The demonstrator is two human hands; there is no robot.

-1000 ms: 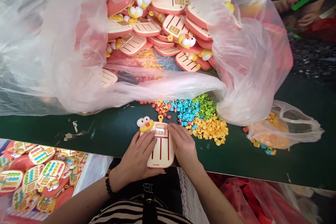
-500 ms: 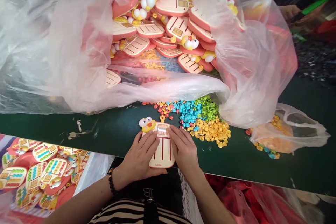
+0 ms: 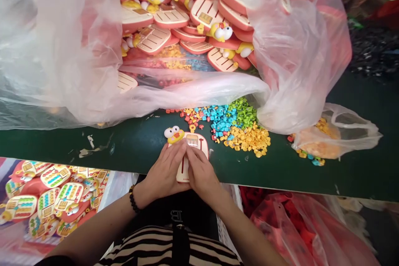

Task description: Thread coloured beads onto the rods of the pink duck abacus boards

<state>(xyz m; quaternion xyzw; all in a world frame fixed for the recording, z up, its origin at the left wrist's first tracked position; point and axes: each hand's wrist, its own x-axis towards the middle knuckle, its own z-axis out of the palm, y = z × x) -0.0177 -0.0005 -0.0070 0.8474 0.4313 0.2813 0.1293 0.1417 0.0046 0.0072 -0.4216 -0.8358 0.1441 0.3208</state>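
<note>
A cream toy board (image 3: 202,143) with dark red slots, a small window and a yellow duck head (image 3: 174,134) with bulging white eyes lies at the table's front edge. My left hand (image 3: 165,170) grips its left side, fingers laid across the face and thumb low by the bottom edge. My right hand (image 3: 202,172) reaches over the board's lower right, its closed fingertips meeting the left fingers just below the window. Whatever is between those fingertips, if anything, is hidden. Beyond the board lie heaps of small yellow (image 3: 249,139), blue (image 3: 222,118) and green pieces (image 3: 245,112).
A large translucent bag (image 3: 187,91) full of slotted boards fills the table's back. To the right, a small plastic bag (image 3: 352,133) holds yellow pieces. Finished-looking boards with coloured rows (image 3: 23,207) pile up lower left. Red bagged material (image 3: 289,224) sits lower right.
My right hand has moved left from the board's right edge onto its face, meeting my left fingers. My left fingers have shifted up slightly. The whole view has tilted a little.
</note>
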